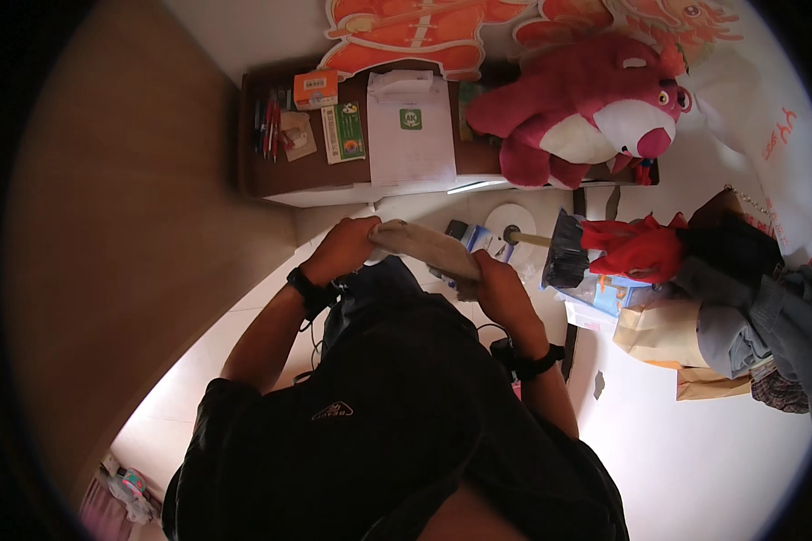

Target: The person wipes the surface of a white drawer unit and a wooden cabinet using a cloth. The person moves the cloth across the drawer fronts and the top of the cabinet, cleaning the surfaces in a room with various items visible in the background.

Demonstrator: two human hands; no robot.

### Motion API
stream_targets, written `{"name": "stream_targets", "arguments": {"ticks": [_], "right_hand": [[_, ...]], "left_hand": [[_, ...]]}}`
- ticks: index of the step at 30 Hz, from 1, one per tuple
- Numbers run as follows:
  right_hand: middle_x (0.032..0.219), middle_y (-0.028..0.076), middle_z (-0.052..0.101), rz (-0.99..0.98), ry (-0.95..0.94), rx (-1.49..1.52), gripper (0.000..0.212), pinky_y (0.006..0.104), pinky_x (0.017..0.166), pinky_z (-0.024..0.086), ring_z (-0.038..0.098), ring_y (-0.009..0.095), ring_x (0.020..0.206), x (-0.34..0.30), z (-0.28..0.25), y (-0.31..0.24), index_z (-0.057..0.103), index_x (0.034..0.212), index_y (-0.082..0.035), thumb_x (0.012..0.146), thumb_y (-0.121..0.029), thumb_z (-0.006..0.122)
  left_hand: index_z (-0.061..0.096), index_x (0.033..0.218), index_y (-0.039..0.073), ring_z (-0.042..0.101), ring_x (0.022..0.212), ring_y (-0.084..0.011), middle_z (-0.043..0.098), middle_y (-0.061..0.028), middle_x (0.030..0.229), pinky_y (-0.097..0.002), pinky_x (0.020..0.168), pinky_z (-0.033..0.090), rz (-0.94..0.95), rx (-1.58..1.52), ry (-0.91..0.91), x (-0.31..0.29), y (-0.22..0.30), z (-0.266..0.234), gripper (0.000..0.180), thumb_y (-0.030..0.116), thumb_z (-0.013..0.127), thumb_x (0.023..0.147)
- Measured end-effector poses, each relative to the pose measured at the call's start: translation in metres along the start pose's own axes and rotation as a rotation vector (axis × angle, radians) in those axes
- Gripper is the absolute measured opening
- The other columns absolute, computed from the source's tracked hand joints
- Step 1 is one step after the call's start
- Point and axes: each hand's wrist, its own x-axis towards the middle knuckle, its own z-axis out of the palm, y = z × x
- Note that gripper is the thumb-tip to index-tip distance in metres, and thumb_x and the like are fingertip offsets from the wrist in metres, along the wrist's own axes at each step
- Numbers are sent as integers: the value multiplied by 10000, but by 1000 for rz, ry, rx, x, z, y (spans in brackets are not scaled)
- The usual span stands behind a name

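A greyish-beige folded cloth [427, 246] stretches between my two hands, held in front of my body over the floor. My left hand [341, 249] grips its left end, fingers closed round the edge. At the other end my right hand [507, 293] is closed on the cloth, with a corner hanging below the fingers. Black bands circle both wrists. The cloth slants down slightly from left to right. Part of each hand's fingers is hidden by the cloth.
Ahead stands a brown shelf [356, 176] with a white packet [412, 135], small boxes, pens and a pink plush bear [573, 108]. At right are a dark brush-like thing [566, 252], a red bag [636, 248], a paper bag [663, 332] and hanging clothes. A brown panel [144, 207] rises at left.
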Motion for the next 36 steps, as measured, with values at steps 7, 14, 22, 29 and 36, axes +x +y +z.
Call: {"name": "stream_targets", "arguments": {"ticks": [7, 14, 22, 29, 36], "right_hand": [[923, 184, 685, -40, 91, 38, 280, 396, 728, 531, 686, 322, 846, 8, 21, 19, 589, 1074, -1, 821, -63, 691], [996, 79, 656, 174, -90, 572, 438, 303, 854, 486, 606, 161, 949, 5, 30, 18, 584, 1181, -2, 859, -249, 749], [975, 14, 657, 254, 77, 1205, 387, 261, 848, 459, 579, 114, 890, -11, 47, 48, 672, 1070, 5, 1019, -359, 555], [690, 183, 636, 318, -13, 638, 469, 368, 635, 482, 615, 242, 636, -22, 55, 82, 679, 837, 37, 935, -417, 618], [756, 64, 668, 74, -235, 1298, 314, 296, 714, 500, 620, 139, 743, -28, 108, 108, 709, 879, 27, 930, -265, 608]], "left_hand": [[648, 978, -14, 613, 971, -313, 622, -160, 1041, -363, 793, 495, 147, 52, 17, 10, -25, -8, 237, -42, 579, 753], [605, 1156, -3, 598, 915, -157, 612, -59, 985, -296, 840, 493, -133, -441, -216, 25, -15, -20, 396, -5, 635, 762], [588, 1152, -20, 578, 838, -121, 608, -53, 922, -290, 741, 490, -176, -186, -401, 12, 12, -13, 387, 186, 644, 828], [601, 1022, -21, 614, 859, -203, 611, -103, 885, -325, 757, 492, -105, 265, -276, -10, 27, 11, 323, 127, 713, 757], [543, 979, 9, 590, 942, -474, 609, -231, 989, -523, 790, 484, 119, 376, 285, -20, 42, 73, 203, 1, 598, 783]]}}
